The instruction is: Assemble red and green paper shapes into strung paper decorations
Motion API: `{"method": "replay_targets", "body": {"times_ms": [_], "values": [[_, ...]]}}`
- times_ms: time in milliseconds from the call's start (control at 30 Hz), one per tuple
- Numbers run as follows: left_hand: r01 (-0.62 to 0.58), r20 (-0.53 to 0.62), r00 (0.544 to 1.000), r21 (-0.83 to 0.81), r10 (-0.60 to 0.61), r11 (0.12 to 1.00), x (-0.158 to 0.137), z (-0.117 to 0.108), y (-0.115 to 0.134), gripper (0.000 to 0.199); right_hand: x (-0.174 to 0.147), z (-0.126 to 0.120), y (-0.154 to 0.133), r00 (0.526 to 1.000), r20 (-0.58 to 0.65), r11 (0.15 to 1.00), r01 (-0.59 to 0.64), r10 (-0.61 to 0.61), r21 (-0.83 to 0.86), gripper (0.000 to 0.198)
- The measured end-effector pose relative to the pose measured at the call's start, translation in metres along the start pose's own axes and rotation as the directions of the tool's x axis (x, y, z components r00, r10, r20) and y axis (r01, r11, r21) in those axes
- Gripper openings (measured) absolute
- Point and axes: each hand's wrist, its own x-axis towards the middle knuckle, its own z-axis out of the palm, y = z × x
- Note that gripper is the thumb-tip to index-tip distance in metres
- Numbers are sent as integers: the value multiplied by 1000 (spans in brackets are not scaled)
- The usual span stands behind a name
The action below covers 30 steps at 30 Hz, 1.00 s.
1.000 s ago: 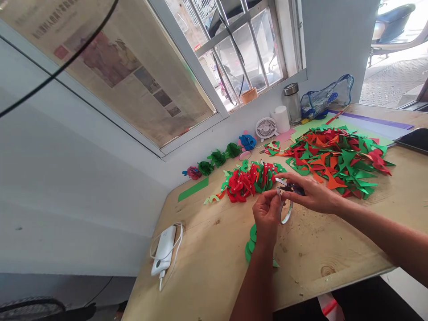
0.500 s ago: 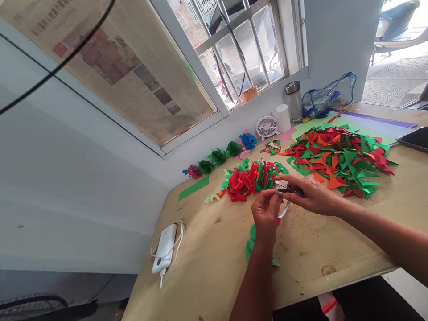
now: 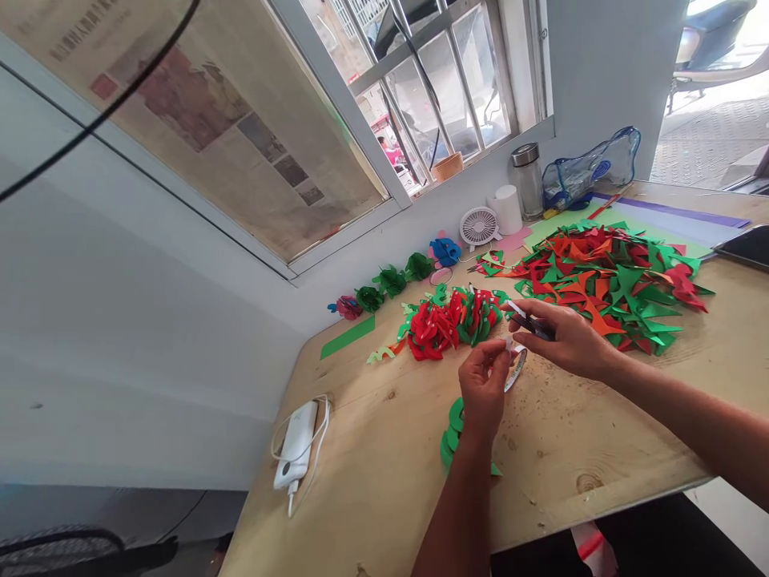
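My left hand [image 3: 485, 381] pinches the end of a white tape strip, its fingertips pressed together. The thin tape roll [image 3: 516, 371] hangs just beside those fingers, over the table. In my right hand [image 3: 568, 336] is a pair of small dark scissors [image 3: 534, 324], with a short white bit at the blade end that looks like cut tape. Both hands are close together but apart. Under my left wrist lie curved green paper pieces [image 3: 450, 441], partly hidden by the arm. Just beyond the hands sits a cluster of red and green paper shapes [image 3: 436, 327] with small white spots.
A large heap of red, orange and green paper scraps [image 3: 606, 288] covers the right back. Along the wall stand folded paper flowers [image 3: 390, 282], a small fan [image 3: 479, 227], a bottle [image 3: 527, 183] and a clear pouch [image 3: 592, 172]. A white power bank [image 3: 295, 445] lies left.
My right hand has drawn the scissors away from the left fingertips, up and slightly right. A small white piece shows at the blades. My left hand shifted slightly right.
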Motion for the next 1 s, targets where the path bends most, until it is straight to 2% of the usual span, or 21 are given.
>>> {"method": "replay_targets", "body": {"times_ms": [100, 200, 500, 667, 733, 867, 1000], "values": [[-3, 40, 999, 21, 2, 1000, 0, -2, -4, 26, 0, 0, 1, 1000, 28, 998, 7, -9, 65, 28], [-6, 55, 998, 24, 4, 1000, 1, -3, -7, 27, -1, 1, 1, 1000, 22, 998, 21, -22, 60, 31], [96, -21, 995, -125, -100, 987, -1, 4, -4, 33, -2, 3, 2, 999, -5, 999, 49, -49, -8, 34], [83, -12, 996, -163, -86, 983, 0, 6, -3, 31, -2, 2, -1, 996, -28, 995, 83, -85, -56, 32], [87, 16, 996, -181, -85, 980, 1, 7, -3, 37, -2, 2, -3, 995, -41, 995, 87, -89, -59, 32], [76, 27, 997, -217, -72, 973, 2, 6, -3, 62, -4, 1, -5, 994, -34, 994, 102, -104, -47, 33], [27, 47, 999, -169, -19, 985, 1, 5, -2, 60, -2, 1, -1, 993, -79, 992, 86, -93, -88, 32]]}}
